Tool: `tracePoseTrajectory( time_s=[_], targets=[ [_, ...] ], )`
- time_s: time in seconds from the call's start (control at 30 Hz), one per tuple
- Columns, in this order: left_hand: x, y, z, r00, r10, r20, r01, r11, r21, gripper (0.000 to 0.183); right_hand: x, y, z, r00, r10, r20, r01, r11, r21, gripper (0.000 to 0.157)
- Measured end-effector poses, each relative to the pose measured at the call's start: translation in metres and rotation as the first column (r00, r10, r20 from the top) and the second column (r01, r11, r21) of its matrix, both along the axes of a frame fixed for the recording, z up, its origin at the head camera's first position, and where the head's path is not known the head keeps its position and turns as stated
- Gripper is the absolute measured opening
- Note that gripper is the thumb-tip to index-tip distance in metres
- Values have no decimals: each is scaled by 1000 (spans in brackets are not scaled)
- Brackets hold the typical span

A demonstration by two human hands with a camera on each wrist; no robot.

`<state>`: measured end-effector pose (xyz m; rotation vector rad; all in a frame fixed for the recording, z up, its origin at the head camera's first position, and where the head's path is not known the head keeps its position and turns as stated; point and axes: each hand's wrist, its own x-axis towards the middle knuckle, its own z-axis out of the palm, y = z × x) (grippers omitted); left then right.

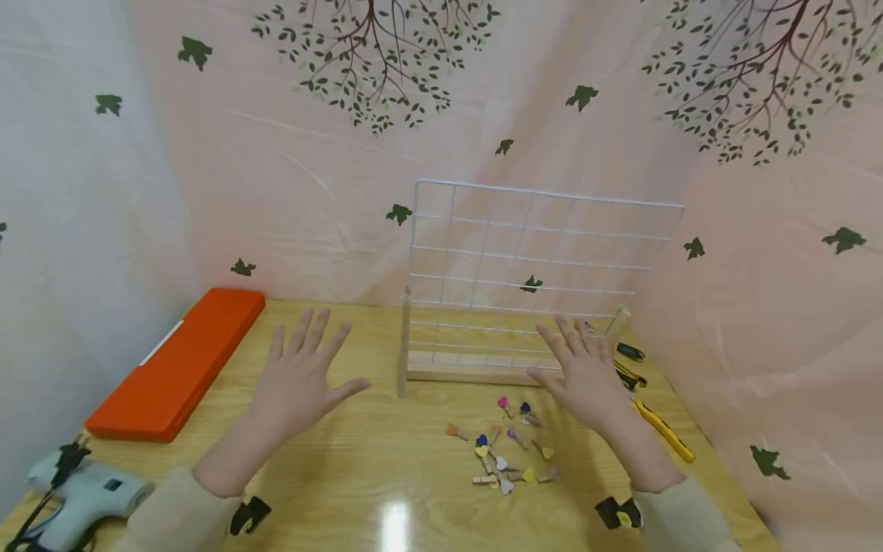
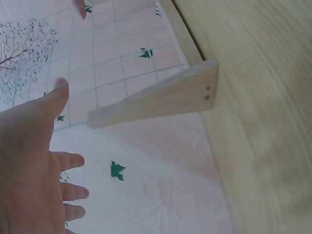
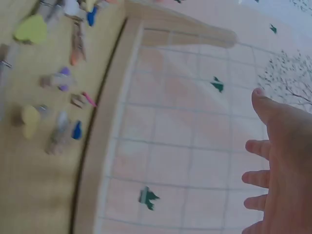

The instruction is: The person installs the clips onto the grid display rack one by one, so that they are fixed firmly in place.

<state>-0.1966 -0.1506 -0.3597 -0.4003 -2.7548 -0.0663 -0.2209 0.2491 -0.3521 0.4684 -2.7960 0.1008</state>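
My left hand (image 1: 297, 387) is held over the left part of the table, fingers spread and straight, holding nothing. Likewise spread, my right hand (image 1: 586, 379) overlaps the lower right of a white wire grid (image 1: 524, 238) in the head view. That grid stands upright in a wooden base (image 1: 469, 372); one tapered wooden side piece (image 2: 161, 97) shows in the left wrist view. Between the hands, nearer me, lies a loose pile of small wooden clothespins (image 1: 485, 481) with coloured hearts. A yellow heart (image 3: 31, 29) and several other pegs appear in the right wrist view.
An orange-red flat case (image 1: 182, 364) lies at the left, with a pale glue gun (image 1: 90, 491) and its cord in front. Along the right edge are a yellow utility knife (image 1: 664, 431), pliers (image 1: 626, 376) and a dark green item (image 1: 630, 352). Printed cloth (image 1: 310, 192) hangs behind.
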Motion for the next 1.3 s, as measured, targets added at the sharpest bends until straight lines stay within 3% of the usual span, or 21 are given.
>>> tracePoseTrajectory(
  time_s=[0.23,0.4,0.53,0.67,0.73,0.8,0.9,1.03,1.17,1.23,1.3],
  targets=[
    [-3,28,10,994,-112,0,112,991,-78,89,-13,29,30,997,44,-58,-55,978,-199,75],
    [-10,52,0,971,-238,17,238,965,-111,93,-22,53,45,992,2,-125,-43,946,-322,76],
    [-16,69,-20,930,-354,97,361,930,-70,95,-30,71,45,989,-62,-133,-1,903,-430,79],
    [-24,83,-43,858,-483,176,486,873,31,98,-39,83,37,987,-116,-107,42,845,-534,84],
    [-29,90,-54,814,-540,213,534,841,91,96,-44,88,30,991,-114,-65,50,789,-612,85],
    [-32,97,-63,775,-578,256,563,815,135,93,-50,93,24,997,-77,-10,48,712,-701,83],
    [-38,107,-74,740,-606,292,587,794,159,88,-58,99,14,999,19,46,26,596,-803,77],
    [-43,118,-85,730,-625,276,601,779,178,66,-65,101,4,992,123,-36,-90,470,-878,59],
    [-44,127,-92,734,-640,227,593,767,244,29,-68,97,-1,961,197,-195,-250,314,-916,41],
    [-44,130,-92,740,-637,216,581,767,273,15,-68,95,-3,952,201,-232,-281,263,-923,33],
    [-43,133,-92,746,-629,219,563,771,297,8,-68,94,-4,952,191,-241,-282,234,-930,30]
  ],
)
